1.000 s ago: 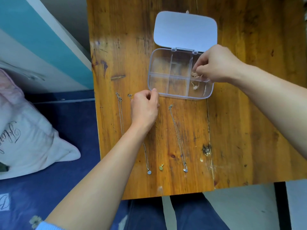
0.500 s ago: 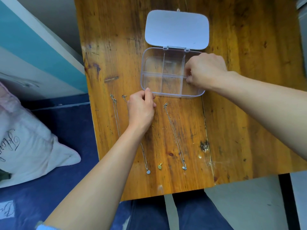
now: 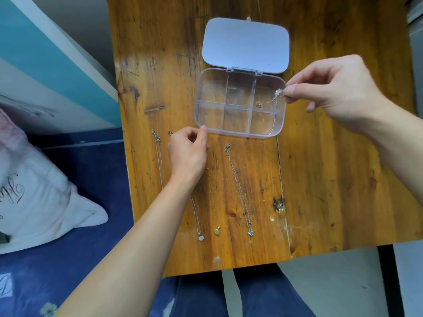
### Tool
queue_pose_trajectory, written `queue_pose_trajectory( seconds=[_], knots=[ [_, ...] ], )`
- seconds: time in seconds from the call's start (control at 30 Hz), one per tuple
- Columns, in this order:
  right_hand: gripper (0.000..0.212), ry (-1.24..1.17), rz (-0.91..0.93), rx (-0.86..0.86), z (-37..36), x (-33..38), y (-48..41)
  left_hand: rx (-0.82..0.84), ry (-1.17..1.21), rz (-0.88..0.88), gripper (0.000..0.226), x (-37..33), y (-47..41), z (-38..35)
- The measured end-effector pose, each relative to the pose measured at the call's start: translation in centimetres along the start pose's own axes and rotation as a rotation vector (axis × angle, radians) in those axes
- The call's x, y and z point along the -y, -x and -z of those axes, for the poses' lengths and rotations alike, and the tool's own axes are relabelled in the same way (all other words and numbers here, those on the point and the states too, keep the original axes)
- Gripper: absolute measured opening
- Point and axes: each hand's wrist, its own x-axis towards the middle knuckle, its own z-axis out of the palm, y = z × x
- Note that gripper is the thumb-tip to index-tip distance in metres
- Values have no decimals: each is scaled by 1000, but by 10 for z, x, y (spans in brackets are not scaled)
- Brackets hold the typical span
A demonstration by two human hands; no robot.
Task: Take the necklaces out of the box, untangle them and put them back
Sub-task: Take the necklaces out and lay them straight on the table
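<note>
One wooden table (image 3: 320,168) carries everything, with a pale pillow (image 3: 34,202) seen off its left edge. A clear compartmented box (image 3: 240,133) is set toward the table's far edge, near its middle, with the white lid (image 3: 245,44) folded back flat behind it. The left hand (image 3: 187,154) is curled loosely against the box's near left corner, thumb and forefinger touching the rim; nothing can be seen gripped in it. The right hand (image 3: 332,92) is held at the box's far right corner, its thumb and forefinger pinched shut on a fine gold necklace (image 3: 270,100), whose pale pendant sits at the fingertips while the chain trails down into the far right compartment. Four more necklaces are laid straight and side by side between the box and the near edge: a silver chain (image 3: 159,161) toward the left edge, a second silver one (image 3: 197,223) partly hidden under the left wrist, a gold one (image 3: 214,207) with a gold pendant, and a silver one (image 3: 239,191) with a small blue pendant.
</note>
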Motion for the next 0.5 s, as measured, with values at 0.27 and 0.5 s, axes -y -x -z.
queue_pose_trajectory(
  seconds=[0.27, 0.5],
  knots=[
    [11, -499, -112, -8, 7, 5, 66, 88, -26, -1, 28, 5, 17, -13],
    [13, -565, -521, -109, -51, -65, 119, 130, -106, -2, 22, 7, 18, -26]
  ],
)
